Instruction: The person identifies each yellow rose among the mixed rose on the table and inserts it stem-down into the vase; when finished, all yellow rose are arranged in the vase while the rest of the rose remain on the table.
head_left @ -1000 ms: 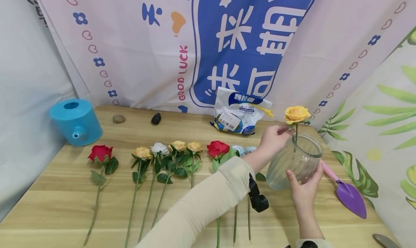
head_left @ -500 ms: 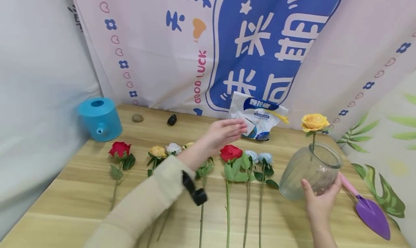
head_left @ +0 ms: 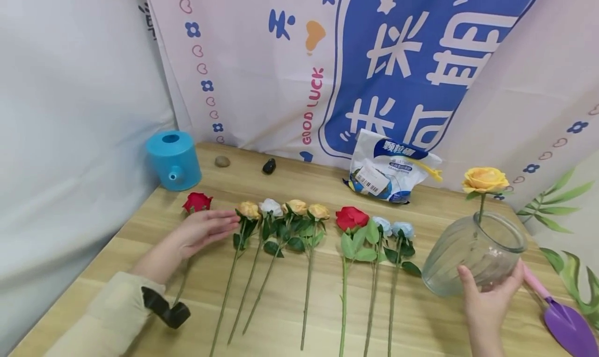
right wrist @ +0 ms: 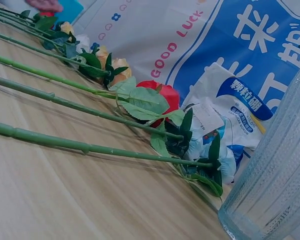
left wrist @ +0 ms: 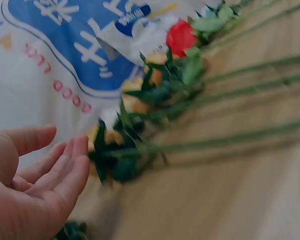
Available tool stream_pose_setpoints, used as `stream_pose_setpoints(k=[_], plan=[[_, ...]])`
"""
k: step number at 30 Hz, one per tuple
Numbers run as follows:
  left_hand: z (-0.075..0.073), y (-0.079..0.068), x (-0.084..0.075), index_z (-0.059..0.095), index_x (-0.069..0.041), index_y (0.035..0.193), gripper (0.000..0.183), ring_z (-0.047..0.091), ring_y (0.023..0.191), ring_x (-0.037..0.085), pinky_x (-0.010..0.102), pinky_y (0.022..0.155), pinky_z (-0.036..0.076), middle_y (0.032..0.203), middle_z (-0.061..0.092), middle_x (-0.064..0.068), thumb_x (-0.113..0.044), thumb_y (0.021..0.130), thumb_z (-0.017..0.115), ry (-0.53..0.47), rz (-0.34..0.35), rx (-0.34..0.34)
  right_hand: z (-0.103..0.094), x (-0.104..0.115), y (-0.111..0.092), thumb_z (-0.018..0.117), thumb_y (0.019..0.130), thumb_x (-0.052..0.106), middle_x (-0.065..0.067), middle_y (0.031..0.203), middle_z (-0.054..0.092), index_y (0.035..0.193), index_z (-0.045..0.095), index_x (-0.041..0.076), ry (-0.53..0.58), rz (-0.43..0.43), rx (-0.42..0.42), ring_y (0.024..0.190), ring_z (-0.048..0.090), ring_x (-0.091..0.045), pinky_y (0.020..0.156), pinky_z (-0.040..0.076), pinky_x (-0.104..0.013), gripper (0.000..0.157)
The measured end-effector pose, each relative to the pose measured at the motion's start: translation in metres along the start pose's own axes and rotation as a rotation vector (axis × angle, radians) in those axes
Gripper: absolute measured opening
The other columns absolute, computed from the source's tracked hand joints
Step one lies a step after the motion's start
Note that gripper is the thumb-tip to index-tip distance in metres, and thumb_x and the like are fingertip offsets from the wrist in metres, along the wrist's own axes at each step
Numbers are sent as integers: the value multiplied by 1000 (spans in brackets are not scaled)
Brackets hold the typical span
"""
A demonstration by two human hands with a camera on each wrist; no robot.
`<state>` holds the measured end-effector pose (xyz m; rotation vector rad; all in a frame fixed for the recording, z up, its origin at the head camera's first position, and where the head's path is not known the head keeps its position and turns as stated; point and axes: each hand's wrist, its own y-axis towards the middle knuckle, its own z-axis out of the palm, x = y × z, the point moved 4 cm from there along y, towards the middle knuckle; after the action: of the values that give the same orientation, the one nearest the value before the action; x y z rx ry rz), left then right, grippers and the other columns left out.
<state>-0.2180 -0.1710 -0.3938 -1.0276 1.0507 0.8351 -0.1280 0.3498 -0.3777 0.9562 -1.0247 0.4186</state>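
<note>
My right hand (head_left: 491,300) grips the lower side of a ribbed clear glass vase (head_left: 446,258), which leans with its mouth to the upper right. A yellow rose (head_left: 485,180) stands in the vase, its bloom above the rim. At the left, my left hand (head_left: 203,232) has its fingers extended over the table. It partly covers a red rose (head_left: 196,201), and its fingertips are right beside a yellow rose (head_left: 248,210) lying in the row. In the left wrist view, the left hand (left wrist: 45,185) has nothing between thumb and fingers.
Several artificial roses lie in a row, among them a white rose (head_left: 270,207), a red rose (head_left: 352,218) and a light blue rose (head_left: 403,229). Behind are a blue watering can (head_left: 174,159), two stones, and a white-blue bag (head_left: 388,167). A purple trowel (head_left: 568,326) lies right.
My left hand has left the yellow rose in the vase and swept left across the row to the far-left red rose. The right hand keeps hold of the vase. The head view has turned left.
</note>
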Motion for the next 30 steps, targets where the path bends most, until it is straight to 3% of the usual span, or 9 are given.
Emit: stream_pose_setpoints(k=[3, 6, 13, 17, 24, 30], plan=[[-10, -6, 15, 21, 14, 135, 55, 54, 108, 16, 34, 96, 39, 134, 38, 25, -11, 94, 48, 47, -36, 25, 0, 1, 0, 71, 70, -7, -9, 138, 28, 139, 21, 18, -14, 16, -12, 124, 31, -27, 99, 33, -20, 88], [-12, -6, 24, 29, 15, 131, 54, 57, 102, 15, 32, 91, 44, 126, 48, 24, -12, 91, 53, 143, -62, 5, 1, 0, 1, 71, 71, -6, -9, 138, 28, 139, 21, 18, -10, 29, -12, 124, 30, -28, 100, 31, -21, 87], [-2, 3, 24, 60, 7, 105, 37, 63, 81, 17, 32, 72, 53, 91, 66, 9, -18, 80, 69, 518, -56, -108, 4, -2, 4, 72, 71, -4, -9, 139, 26, 139, 21, 19, 3, 25, -11, 126, 28, -28, 102, 30, -22, 88], [6, 2, 24, 65, 2, 90, 25, 63, 70, 16, 30, 62, 53, 76, 66, 5, -19, 78, 71, 647, -66, -137, 3, -3, 1, 72, 71, -4, -10, 139, 27, 139, 21, 18, -15, 30, -13, 125, 29, -28, 101, 31, -22, 87], [13, -1, 25, 66, 0, 85, 13, 63, 64, 14, 28, 56, 53, 71, 66, 5, -12, 81, 65, 676, -99, -140, 3, -2, -2, 71, 73, -3, -9, 139, 26, 139, 20, 19, -33, 32, -2, 125, 29, -28, 100, 32, -20, 87], [14, 4, 29, 64, 4, 92, 19, 62, 63, 14, 28, 57, 53, 67, 64, 5, -9, 79, 62, 644, -109, -147, 1, 1, -1, 71, 72, -3, -9, 139, 27, 139, 20, 20, -39, 28, 2, 125, 29, -28, 99, 33, -21, 87]])
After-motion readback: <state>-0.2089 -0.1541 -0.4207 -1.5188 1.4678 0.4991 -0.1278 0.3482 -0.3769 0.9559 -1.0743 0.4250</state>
